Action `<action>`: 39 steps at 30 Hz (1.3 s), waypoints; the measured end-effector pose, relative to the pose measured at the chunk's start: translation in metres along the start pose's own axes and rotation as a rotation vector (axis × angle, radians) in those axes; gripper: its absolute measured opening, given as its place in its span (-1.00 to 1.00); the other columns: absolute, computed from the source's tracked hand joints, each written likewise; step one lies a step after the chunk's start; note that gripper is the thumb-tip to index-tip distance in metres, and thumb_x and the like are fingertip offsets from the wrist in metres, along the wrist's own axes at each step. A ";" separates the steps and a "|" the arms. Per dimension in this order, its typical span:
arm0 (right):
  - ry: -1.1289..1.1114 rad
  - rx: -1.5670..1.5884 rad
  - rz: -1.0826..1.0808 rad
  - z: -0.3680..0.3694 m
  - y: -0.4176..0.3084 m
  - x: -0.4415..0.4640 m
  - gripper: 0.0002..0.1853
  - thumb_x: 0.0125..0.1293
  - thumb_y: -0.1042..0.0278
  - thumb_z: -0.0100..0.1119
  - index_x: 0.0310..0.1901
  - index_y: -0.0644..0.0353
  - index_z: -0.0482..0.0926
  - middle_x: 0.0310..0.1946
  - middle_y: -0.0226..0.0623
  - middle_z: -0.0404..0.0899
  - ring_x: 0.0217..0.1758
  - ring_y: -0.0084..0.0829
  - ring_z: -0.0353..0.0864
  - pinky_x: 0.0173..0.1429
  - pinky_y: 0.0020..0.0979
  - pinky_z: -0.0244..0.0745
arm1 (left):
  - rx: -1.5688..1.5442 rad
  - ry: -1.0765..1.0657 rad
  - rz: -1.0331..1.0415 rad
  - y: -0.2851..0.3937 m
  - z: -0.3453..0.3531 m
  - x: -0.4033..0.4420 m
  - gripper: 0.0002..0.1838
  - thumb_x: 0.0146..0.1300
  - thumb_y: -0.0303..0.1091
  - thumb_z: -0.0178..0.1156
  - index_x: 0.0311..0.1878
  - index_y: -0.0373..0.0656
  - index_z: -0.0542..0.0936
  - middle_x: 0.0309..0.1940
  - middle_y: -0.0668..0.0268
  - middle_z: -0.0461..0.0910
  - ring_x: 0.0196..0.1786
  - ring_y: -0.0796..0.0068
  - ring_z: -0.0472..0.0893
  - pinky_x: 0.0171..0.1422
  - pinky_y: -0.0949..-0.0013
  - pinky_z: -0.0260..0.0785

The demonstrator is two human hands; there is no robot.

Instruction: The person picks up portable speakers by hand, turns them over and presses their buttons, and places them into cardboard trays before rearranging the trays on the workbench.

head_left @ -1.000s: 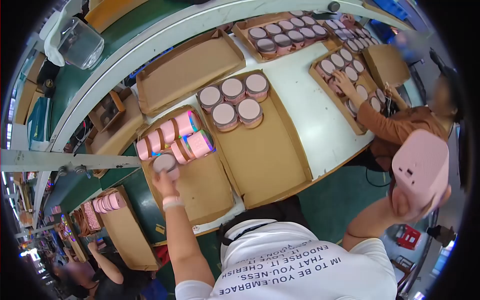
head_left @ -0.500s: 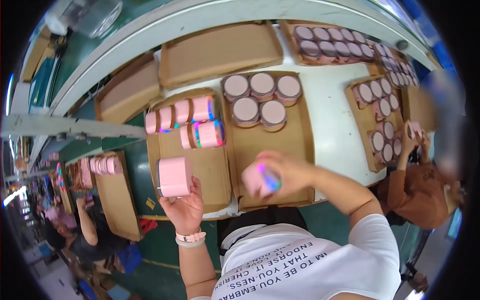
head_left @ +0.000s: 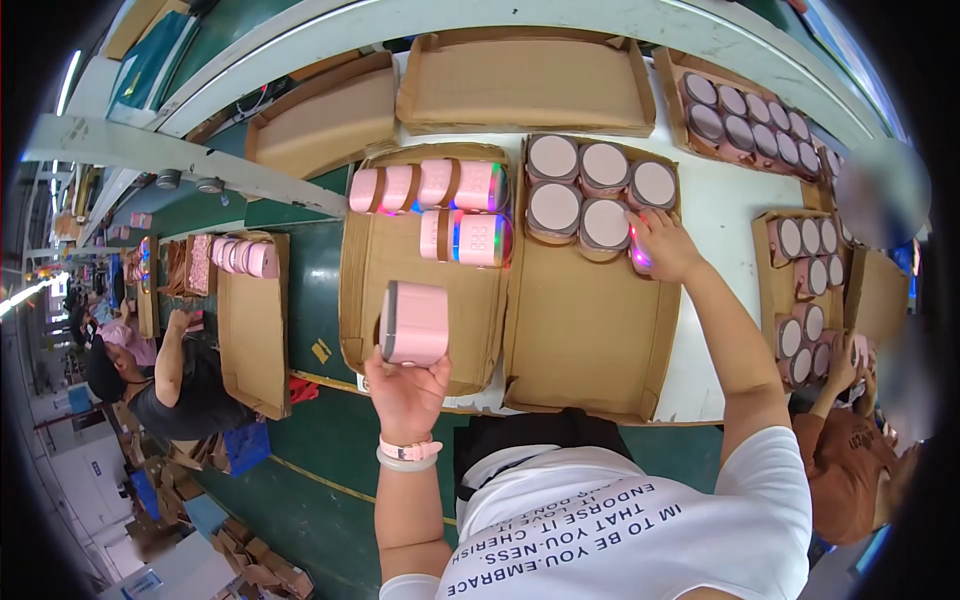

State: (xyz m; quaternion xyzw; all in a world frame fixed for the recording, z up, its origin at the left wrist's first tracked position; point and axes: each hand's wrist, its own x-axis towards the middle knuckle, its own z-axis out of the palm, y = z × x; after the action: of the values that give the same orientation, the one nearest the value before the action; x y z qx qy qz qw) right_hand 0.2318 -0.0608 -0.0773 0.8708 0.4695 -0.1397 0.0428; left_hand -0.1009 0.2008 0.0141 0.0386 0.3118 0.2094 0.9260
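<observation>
My left hand (head_left: 410,395) holds up a pink speaker (head_left: 418,322) with a dark rim, over the near part of the left cardboard tray (head_left: 370,300). Pink speakers with brown straps (head_left: 437,184) and coloured lights lie on their sides in that tray's far part. My right hand (head_left: 662,245) grips a lit pink speaker (head_left: 640,250), mostly hidden by my fingers, at the right side of the middle cardboard tray (head_left: 585,340). Beside it in that tray several speakers (head_left: 604,223) stand with their round pale ends up.
Two cardboard trays (head_left: 525,85) (head_left: 325,120) lie at the back below a metal beam. Filled trays (head_left: 745,120) are at the right, where a co-worker in brown (head_left: 845,470) handles a speaker. Another co-worker in black (head_left: 180,400) works at the left beside a tray (head_left: 250,340).
My right hand has carried its speaker from the right side into the middle tray. My left hand has picked up a speaker from the left tray and lifted it. The view has shifted.
</observation>
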 end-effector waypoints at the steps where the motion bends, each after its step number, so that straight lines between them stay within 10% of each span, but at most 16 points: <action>1: 0.007 0.001 -0.007 0.001 0.002 0.001 -0.06 -0.21 0.37 0.38 0.31 0.12 0.14 0.15 -0.08 0.27 0.26 -0.04 0.26 0.34 -0.13 0.20 | 0.013 0.064 0.001 -0.001 -0.006 -0.001 -0.51 0.25 -0.10 -0.04 0.15 -0.20 0.41 0.08 0.11 0.49 0.09 0.07 0.50 0.08 0.09 0.46; 11: 0.105 0.047 0.102 0.019 -0.006 -0.006 -0.10 -0.08 0.35 0.36 0.33 0.13 0.10 0.31 -0.10 0.13 0.40 -0.04 0.08 0.41 -0.08 0.09 | 0.596 0.338 0.217 -0.003 -0.084 0.048 -0.62 0.23 -0.47 0.13 0.11 -0.19 0.34 -0.11 0.21 0.53 -0.10 0.29 0.58 0.00 0.20 0.51; 18: 0.372 0.312 0.263 0.020 -0.060 -0.036 -0.14 0.01 0.50 0.25 0.35 0.19 0.02 0.30 -0.02 0.17 0.33 -0.01 0.21 0.35 -0.21 0.23 | 1.955 -0.046 0.781 0.012 -0.110 0.070 -0.46 -0.14 -0.52 0.38 0.01 -0.13 0.49 0.02 -0.05 0.38 0.02 0.00 0.46 0.09 0.13 0.38; 25: 0.208 0.582 0.123 0.028 -0.174 -0.107 -0.21 0.04 0.52 0.19 0.33 0.15 0.06 0.16 -0.08 0.27 -0.02 -0.14 0.51 -0.03 -0.19 0.50 | 1.966 -0.062 0.955 0.008 -0.152 0.061 -0.47 -0.14 -0.46 0.42 0.00 -0.05 0.53 0.04 -0.06 0.30 -0.03 -0.09 0.44 0.06 0.13 0.39; 39: 0.188 0.580 0.150 0.014 -0.273 -0.136 -0.34 0.06 0.48 0.14 0.26 0.16 0.19 0.13 -0.08 0.31 0.04 -0.05 0.48 0.05 -0.18 0.46 | 2.241 -0.134 0.754 0.023 -0.124 0.060 -0.44 -0.11 -0.38 0.37 0.07 -0.03 0.50 -0.01 -0.01 0.34 -0.04 -0.05 0.45 0.02 0.14 0.41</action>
State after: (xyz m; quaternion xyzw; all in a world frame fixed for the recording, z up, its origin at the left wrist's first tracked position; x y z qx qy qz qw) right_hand -0.0682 -0.0219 -0.0364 0.8880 0.3464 -0.1829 -0.2409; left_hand -0.1397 0.2392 -0.1151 0.9290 0.2411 0.0768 0.2702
